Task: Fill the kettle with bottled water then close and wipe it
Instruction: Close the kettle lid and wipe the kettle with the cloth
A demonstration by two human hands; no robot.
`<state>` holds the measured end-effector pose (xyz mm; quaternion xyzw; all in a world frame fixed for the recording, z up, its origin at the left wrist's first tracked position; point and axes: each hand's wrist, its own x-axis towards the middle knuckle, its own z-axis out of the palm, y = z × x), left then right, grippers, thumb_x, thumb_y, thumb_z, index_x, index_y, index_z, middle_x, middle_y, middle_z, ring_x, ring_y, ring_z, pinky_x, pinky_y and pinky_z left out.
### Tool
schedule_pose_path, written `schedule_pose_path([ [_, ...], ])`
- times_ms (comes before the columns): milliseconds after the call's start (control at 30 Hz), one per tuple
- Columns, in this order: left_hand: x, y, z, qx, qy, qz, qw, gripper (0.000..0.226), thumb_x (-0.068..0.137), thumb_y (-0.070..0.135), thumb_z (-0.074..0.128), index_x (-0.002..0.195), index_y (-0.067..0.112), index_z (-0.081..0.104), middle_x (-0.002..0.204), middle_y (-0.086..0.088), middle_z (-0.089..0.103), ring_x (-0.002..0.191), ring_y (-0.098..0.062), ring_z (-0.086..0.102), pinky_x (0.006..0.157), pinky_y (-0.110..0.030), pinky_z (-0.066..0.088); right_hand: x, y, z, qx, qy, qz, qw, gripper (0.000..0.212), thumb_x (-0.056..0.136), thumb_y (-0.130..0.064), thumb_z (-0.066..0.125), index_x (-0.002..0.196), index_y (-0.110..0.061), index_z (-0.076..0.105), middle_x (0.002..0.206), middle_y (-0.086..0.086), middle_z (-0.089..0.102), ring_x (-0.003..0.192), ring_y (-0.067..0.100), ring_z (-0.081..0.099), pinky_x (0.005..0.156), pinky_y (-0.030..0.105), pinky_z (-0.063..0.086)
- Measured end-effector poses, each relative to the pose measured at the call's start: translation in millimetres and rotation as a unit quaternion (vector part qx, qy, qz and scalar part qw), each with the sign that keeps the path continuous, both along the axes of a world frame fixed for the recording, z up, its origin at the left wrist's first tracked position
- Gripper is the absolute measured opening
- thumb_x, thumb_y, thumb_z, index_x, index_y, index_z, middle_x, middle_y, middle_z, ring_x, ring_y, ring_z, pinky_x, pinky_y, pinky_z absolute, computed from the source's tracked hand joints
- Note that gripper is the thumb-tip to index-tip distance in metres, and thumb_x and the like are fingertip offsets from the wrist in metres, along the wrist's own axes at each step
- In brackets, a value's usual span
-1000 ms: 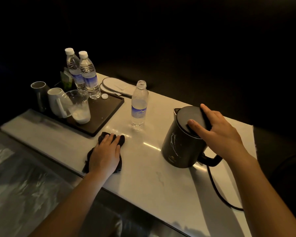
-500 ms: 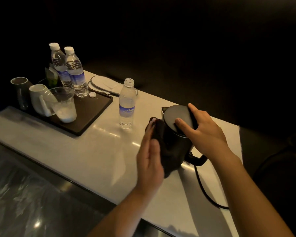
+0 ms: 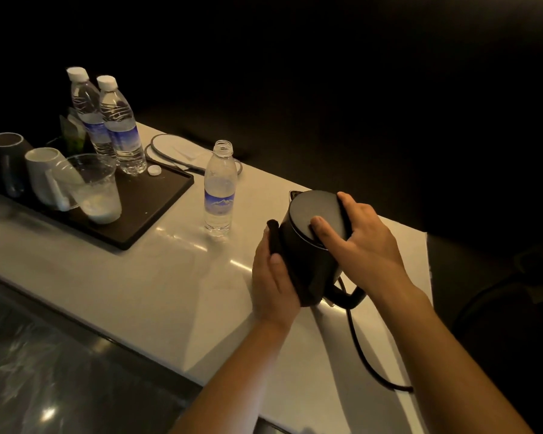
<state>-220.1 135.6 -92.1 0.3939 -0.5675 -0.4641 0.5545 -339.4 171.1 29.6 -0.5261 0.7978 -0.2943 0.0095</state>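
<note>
A black electric kettle (image 3: 308, 255) stands on the white counter with its lid closed. My right hand (image 3: 358, 242) lies flat on the lid, fingers spread, steadying it. My left hand (image 3: 273, 277) presses a black cloth (image 3: 274, 236) against the kettle's left side; most of the cloth is hidden between palm and kettle. An uncapped, nearly empty water bottle (image 3: 219, 189) stands to the left of the kettle. Its white cap (image 3: 154, 170) lies on the tray.
A dark tray (image 3: 145, 214) at the left holds two sealed bottles (image 3: 116, 126), a clear plastic cup (image 3: 94, 189) and two mugs (image 3: 41, 173). The kettle's black cord (image 3: 358, 349) trails toward the counter's front right. A glossy dark ledge (image 3: 60, 371) runs along the near edge.
My left hand lifted the cloth off the counter and brought it against the kettle's side, where it now sits slightly lower. My right hand stayed on the lid.
</note>
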Motion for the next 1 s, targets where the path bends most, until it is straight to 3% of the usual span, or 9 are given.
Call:
schedule_pose_path([
  [100,0.5,-16.7,1.2,0.178,0.041,-0.006,0.983,0.044,0.107,0.036,0.028,0.139,0.024,0.057,0.131,-0.003,0.066,0.122,-0.016,0.060,0.088,-0.011,0.051,0.9,0.5,0.6,0.000,-0.005,0.001,1.000,0.094,0.075,-0.090,0.034,0.151,-0.034,0.033,0.138,-0.006,0.051,0.109,0.012,0.050,0.076,0.024,0.047],
  [167,-4.0,-15.4,17.9,0.265,0.108,-0.013,0.958,0.046,0.103,0.043,0.034,0.134,0.022,0.061,0.127,-0.007,0.067,0.119,-0.024,0.062,0.099,-0.032,0.053,0.9,0.9,1.8,-0.002,-0.003,0.000,1.000,0.093,0.076,-0.089,0.034,0.151,-0.034,0.033,0.136,-0.006,0.052,0.105,0.009,0.047,0.075,0.024,0.045],
  [233,-10.9,3.2,40.3,0.224,0.114,0.012,0.968,0.056,0.097,0.058,0.034,0.143,0.031,0.051,0.139,-0.004,0.060,0.128,-0.019,0.056,0.111,-0.045,0.044,0.2,1.4,3.5,0.001,-0.002,0.002,1.000,0.091,0.078,-0.087,0.036,0.151,-0.034,0.033,0.135,-0.007,0.052,0.105,0.009,0.047,0.077,0.026,0.046],
  [367,-27.3,44.0,62.5,-0.010,-0.044,0.105,0.993,0.057,0.105,0.057,0.022,0.158,0.038,0.016,0.165,0.002,0.029,0.151,-0.008,0.023,0.123,-0.033,0.018,-2.5,4.0,6.0,0.000,0.002,0.026,1.000,0.087,0.080,-0.085,0.039,0.150,-0.035,0.033,0.135,-0.008,0.052,0.104,0.005,0.045,0.078,0.024,0.044],
  [467,-23.1,31.3,60.0,-0.038,-0.015,0.089,0.995,0.056,0.106,0.049,0.025,0.158,0.026,0.025,0.160,-0.006,0.039,0.147,-0.018,0.035,0.118,-0.044,0.033,-6.0,4.0,6.6,-0.001,-0.010,0.045,0.999,0.086,0.080,-0.086,0.042,0.150,-0.037,0.033,0.130,-0.013,0.051,0.105,0.005,0.047,0.078,0.020,0.045],
  [567,-6.0,6.0,43.3,0.021,0.050,0.018,0.998,0.043,0.107,0.039,0.031,0.147,0.029,0.041,0.147,0.000,0.053,0.136,-0.024,0.050,0.110,-0.031,0.043,-9.1,2.7,6.6,-0.006,-0.021,0.054,0.998,0.088,0.077,-0.090,0.041,0.149,-0.039,0.033,0.121,-0.023,0.044,0.104,0.004,0.047,0.073,0.012,0.040],
  [633,4.4,-11.3,27.7,0.086,0.007,-0.067,0.994,0.041,0.106,0.037,0.035,0.146,0.026,0.037,0.150,0.008,0.040,0.146,-0.029,0.036,0.109,-0.007,0.024,-10.8,1.5,5.9,-0.006,-0.026,0.060,0.998,0.089,0.077,-0.090,0.042,0.149,-0.040,0.033,0.121,-0.025,0.041,0.104,0.004,0.047,0.069,0.010,0.039],
  [800,17.6,-48.7,32.0,0.237,0.073,-0.151,0.957,0.043,0.108,0.033,0.035,0.126,0.007,0.064,0.127,-0.024,0.064,0.124,-0.039,0.057,0.112,-0.056,0.039,-14.6,1.7,10.0,0.009,-0.032,0.085,0.996,0.089,0.076,-0.091,0.043,0.150,-0.042,0.033,0.123,-0.025,0.041,0.104,0.005,0.047,0.066,0.009,0.039],
  [1000,14.7,8.8,69.3,0.154,0.107,-0.066,0.980,0.049,0.097,0.058,0.034,0.132,0.033,0.057,0.126,0.006,0.065,0.116,-0.008,0.061,0.100,-0.035,0.052,-10.6,9.7,22.7,0.042,-0.054,0.121,0.990,0.089,0.076,-0.087,0.048,0.151,-0.041,0.035,0.129,-0.022,0.045,0.113,0.009,0.049,0.085,0.024,0.050],
])
